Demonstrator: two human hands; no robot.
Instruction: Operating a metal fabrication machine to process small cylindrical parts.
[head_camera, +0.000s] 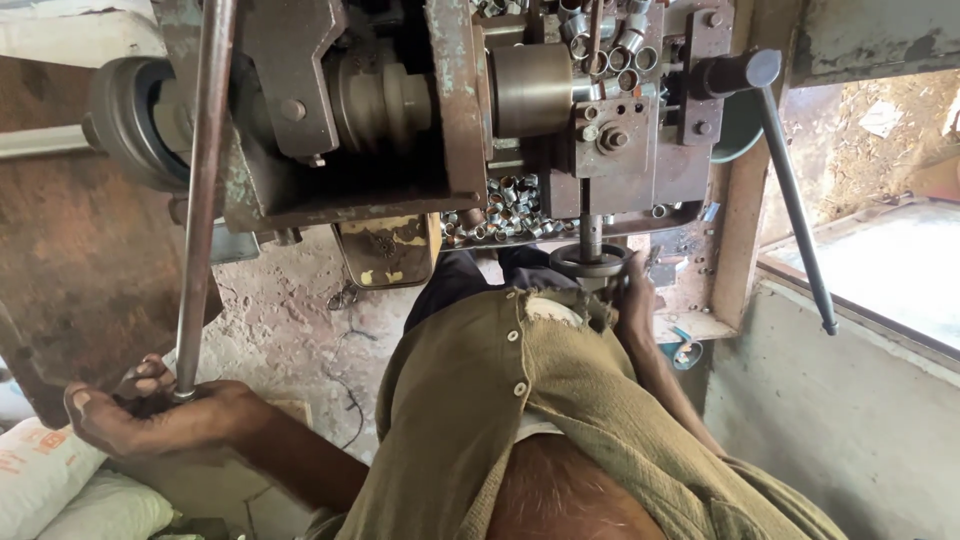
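My left hand (150, 412) is low on the left, fingers curled around the bottom end of a long steel lever rod (203, 190) that runs up past the machine. My right hand (634, 300) reaches forward past my olive shirt and grips the rim of a small round handwheel (588, 262) under the machine's front. Above it sits an old lathe-like machine (450, 140) with peeling green paint and a brass-coloured spindle (530, 90). Several small metal rings (505, 205) lie in its tray, and more are heaped at the top (615, 45).
A black lever (792, 195) slants down at the right beside a wooden frame and a bright opening (885, 265). A dark pulley (125, 120) juts out on the left. White sacks (55, 485) lie at the lower left on a rough floor.
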